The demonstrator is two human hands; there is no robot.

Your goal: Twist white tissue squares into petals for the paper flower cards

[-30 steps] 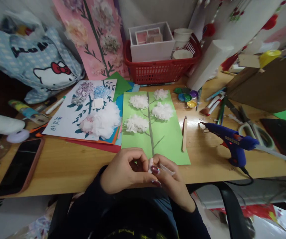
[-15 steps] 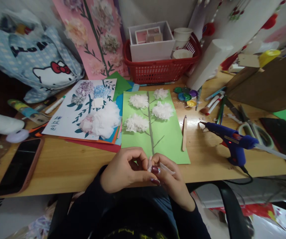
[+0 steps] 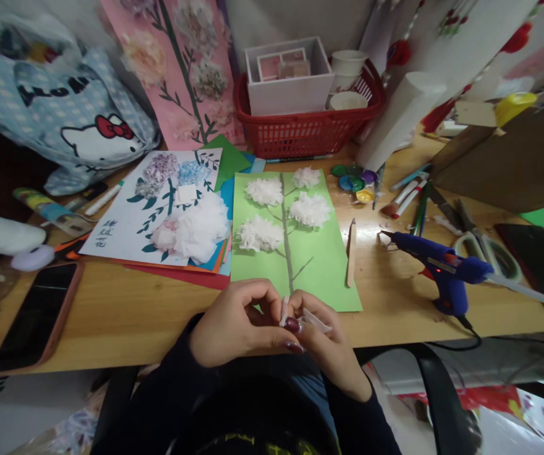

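White tissue point(image 3: 284, 309) is held at the near edge of the tabletop point(image 3: 158, 322), six o'clock from the middle of the green sheet. The tabletop carries nearly everything else. A pale blue checked bag point(image 3: 105, 95) slumps at ten o'clock (a cat with a red bow is printed on it). At eleven o'clock a pink panel point(image 3: 172, 120) stands upright with ruffled flowers, and at twelve a red basket point(image 3: 295, 136) holds a white box and paper cups. The green sheet point(image 3: 333, 278) lies flat, with a painted stem and four white ruffled flowers point(image 3: 309, 210); one painted branch towards the bottom right is bare. A white sheet point(image 3: 120, 221) of purple, blue and white flowers tops a paper stack at nine o'clock.

The left hand point(image 3: 238, 322) is curled, thumb and forefinger drawn in at the tissue. The right hand point(image 3: 328, 344) pinches it from the other side, thumb pressed inwards, and a pale end pokes out beside its fingers (whether that is the same piece, I cannot tell). At three o'clock rests a blue glue gun point(image 3: 447, 265), its red light showing; at eight, a phone point(image 3: 37, 316). Paint pots point(image 3: 357, 183) cluster at two o'clock, and a slim wooden stick point(image 3: 351, 256) lies by the sheet's right edge.
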